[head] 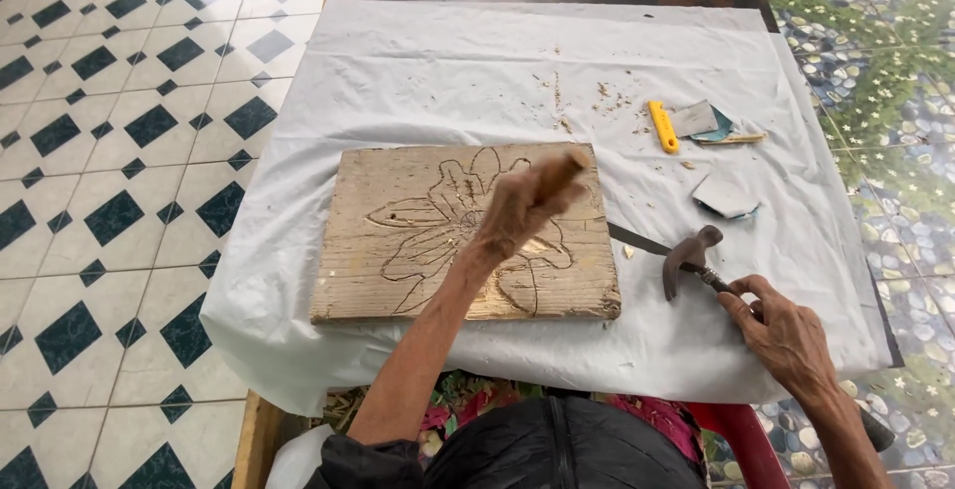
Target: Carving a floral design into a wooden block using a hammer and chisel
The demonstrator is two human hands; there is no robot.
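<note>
On the white cloth [418, 81] that covers the table lies a weathered wooden board [398, 250], flat and roughly square, with the outline of a large flower [448, 220] cut into its face. Above the middle of the board the left hand [517, 208] is raised and blurred; its fingers are curled around a wooden handle [572, 166] whose rounded end sticks out past the knuckles, but whether a blade is fixed below cannot be told, since the hand hides it. To the right of the board, near the table's front edge, the right hand [786, 335] grips the handle of a claw hammer [691, 255] with thumb and fingers closed about it; the dark head of the hammer stands just above the cloth, close beside the board's right edge. A flat dark blade [637, 242] pokes out from under that same edge and points toward the hammer. Farther back on the cloth lie a yellow utility knife [663, 127], some folded pieces of grey sandpaper [696, 119] with a thin stick beside them, and another grey piece [724, 195] nearer the hammer. Wood chips [602, 96] are scattered behind the board. The floor [99, 151] to the left is tiled in white with dark diamonds.
</note>
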